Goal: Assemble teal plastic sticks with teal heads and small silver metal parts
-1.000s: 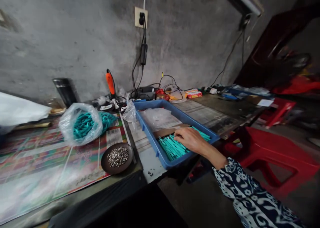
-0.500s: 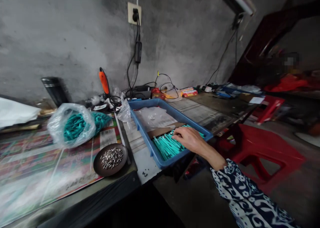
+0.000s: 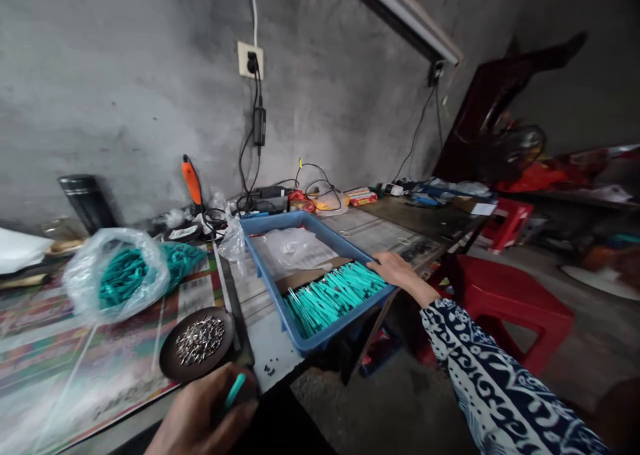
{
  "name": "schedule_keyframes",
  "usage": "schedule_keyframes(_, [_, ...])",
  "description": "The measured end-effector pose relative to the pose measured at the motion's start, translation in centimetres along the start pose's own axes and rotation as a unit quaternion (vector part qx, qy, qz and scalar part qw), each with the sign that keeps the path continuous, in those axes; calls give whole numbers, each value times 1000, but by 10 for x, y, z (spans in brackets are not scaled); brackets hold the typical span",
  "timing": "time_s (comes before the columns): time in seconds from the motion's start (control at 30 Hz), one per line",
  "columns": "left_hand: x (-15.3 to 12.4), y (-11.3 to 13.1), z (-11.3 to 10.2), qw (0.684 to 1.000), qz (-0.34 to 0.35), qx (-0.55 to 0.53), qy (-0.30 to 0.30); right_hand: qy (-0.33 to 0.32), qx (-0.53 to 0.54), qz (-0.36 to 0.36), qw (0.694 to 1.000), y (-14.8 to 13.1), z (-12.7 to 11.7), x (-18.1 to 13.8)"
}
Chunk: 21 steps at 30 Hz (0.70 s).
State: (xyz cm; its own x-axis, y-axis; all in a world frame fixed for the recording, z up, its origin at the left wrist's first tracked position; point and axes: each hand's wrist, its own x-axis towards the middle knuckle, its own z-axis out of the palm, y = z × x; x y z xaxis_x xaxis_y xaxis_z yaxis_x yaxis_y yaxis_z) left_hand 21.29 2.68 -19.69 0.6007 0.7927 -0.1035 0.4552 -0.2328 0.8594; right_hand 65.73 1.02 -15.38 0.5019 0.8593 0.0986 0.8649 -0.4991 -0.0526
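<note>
Just beyond the left hand (image 3: 200, 418), clenched on a short teal rod (image 3: 235, 390) angled toward the far side of the desk, lies a dark round dish (image 3: 173, 353) of small metal pieces (image 3: 200, 340); the right hand (image 3: 397, 272) lies open at the rim of a blue tray (image 3: 340, 248) of teal rods (image 3: 330, 300).

Workbench (image 3: 415, 210) | blue tray (image 3: 345, 250) | dark round dish (image 3: 171, 352) | plastic bag (image 3: 117, 275)

Now the left hand (image 3: 200, 415) is in view and holds one teal stick (image 3: 235, 390); the right hand (image 3: 397, 272) moves from the teal sticks (image 3: 330, 302) to the blue tray's rim (image 3: 273, 220).
</note>
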Motion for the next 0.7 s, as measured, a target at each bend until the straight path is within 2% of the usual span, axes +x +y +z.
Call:
schedule_keyframes(0.13, [28, 28, 37, 998, -7, -62, -30, -2, 37, -24, 999, 8, -1, -10])
schedule_keyframes(0.3, [33, 28, 64, 978, -87, -182, -56, 18, 82, -5, 996, 18, 0, -39])
schedule_keyframes(0.4, [24, 26, 67, 961, -82, -262, -35, 31, 117, 21, 992, 27, 3, -60])
schedule_keyframes(0.5, [17, 37, 66, 948, -99, -300, -38, 39, 160, 50, 985, 34, 5, -85])
schedule_keyframes(0.6, [18, 50, 64, 936, -114, -334, 13, 52, 198, 75, 976, 39, 7, -111])
schedule_keyframes(0.7, [27, 53, 60, 925, -125, -353, 67, 67, 225, 92, 968, 41, 13, -135])
